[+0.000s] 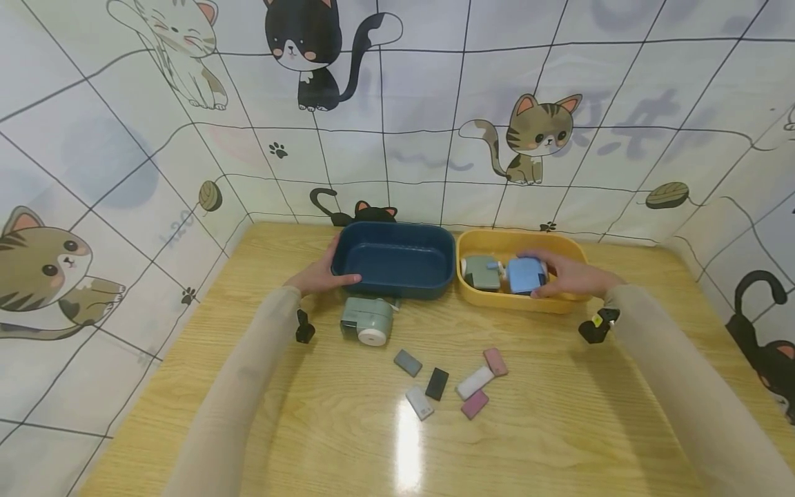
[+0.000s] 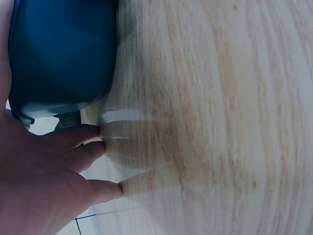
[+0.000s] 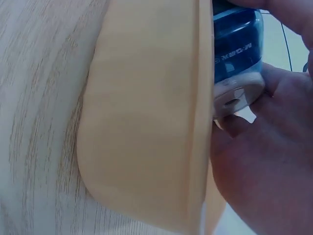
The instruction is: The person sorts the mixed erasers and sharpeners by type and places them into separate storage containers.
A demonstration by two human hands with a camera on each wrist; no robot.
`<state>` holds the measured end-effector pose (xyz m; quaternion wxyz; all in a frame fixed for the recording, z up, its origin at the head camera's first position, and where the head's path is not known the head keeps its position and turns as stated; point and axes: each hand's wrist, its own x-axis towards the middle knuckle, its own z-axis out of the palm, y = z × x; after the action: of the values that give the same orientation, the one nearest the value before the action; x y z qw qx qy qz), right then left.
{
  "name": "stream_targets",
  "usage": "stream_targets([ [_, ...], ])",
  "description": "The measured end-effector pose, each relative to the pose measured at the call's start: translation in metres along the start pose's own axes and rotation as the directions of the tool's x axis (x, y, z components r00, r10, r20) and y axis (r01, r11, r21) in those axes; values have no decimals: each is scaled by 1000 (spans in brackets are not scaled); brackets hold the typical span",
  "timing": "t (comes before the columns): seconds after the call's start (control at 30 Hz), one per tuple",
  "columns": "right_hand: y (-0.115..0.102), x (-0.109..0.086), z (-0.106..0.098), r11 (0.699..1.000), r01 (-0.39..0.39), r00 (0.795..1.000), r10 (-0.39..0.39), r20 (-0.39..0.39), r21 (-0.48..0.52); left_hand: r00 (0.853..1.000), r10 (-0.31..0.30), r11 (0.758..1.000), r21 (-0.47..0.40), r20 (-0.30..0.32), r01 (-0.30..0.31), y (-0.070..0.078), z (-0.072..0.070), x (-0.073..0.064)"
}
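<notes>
My right hand (image 1: 562,273) reaches into the yellow bin (image 1: 497,299) and grips a blue pencil sharpener (image 1: 525,274). In the right wrist view, that sharpener's dark lower body (image 3: 238,46) and round pale knob show between thumb and fingers, above the bin's rim. Beside it in the bin lies a green pencil sharpener (image 1: 481,271). At the left end of the dark blue bin (image 1: 397,288), my left hand (image 1: 324,273) rests with its thumb along the rim. The left wrist view shows its other fingers (image 2: 105,191) spread, tips on the table.
A grey-green pencil sharpener (image 1: 368,320) stands in front of the blue bin. Several small erasers lie nearer, among them a black one (image 1: 437,384), a white one (image 1: 475,383) and a pink one (image 1: 495,362). A cat-patterned curtain (image 1: 422,152) hangs behind the wooden table (image 1: 534,428).
</notes>
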<state>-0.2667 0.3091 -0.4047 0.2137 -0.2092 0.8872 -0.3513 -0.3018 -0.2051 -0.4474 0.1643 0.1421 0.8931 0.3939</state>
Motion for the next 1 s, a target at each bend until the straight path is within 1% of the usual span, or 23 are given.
stream_targets([
  [0.13,-1,-2,-1,1000,-12,1000,12,25,7,1000,6,1000,-8,2,-6,0,0,1],
  [0.3,-6,-4,-2,1000,-19,999,19,29,7,1000,12,1000,-4,1,-12,0,0,1],
  [0.4,-9,-5,-2,1000,3,1000,-3,20,20,1000,11,1000,2,-1,-11,1,0,1],
  [0.77,-19,-7,1,996,80,997,-80,18,41,1000,26,999,-32,5,-25,-1,0,1],
  [0.9,-22,-8,3,994,102,995,-103,18,37,1000,11,1000,-19,1,-11,-2,0,1],
  [1.0,-25,-7,5,993,118,993,-118,15,20,1000,0,1000,8,-9,0,-1,0,0],
])
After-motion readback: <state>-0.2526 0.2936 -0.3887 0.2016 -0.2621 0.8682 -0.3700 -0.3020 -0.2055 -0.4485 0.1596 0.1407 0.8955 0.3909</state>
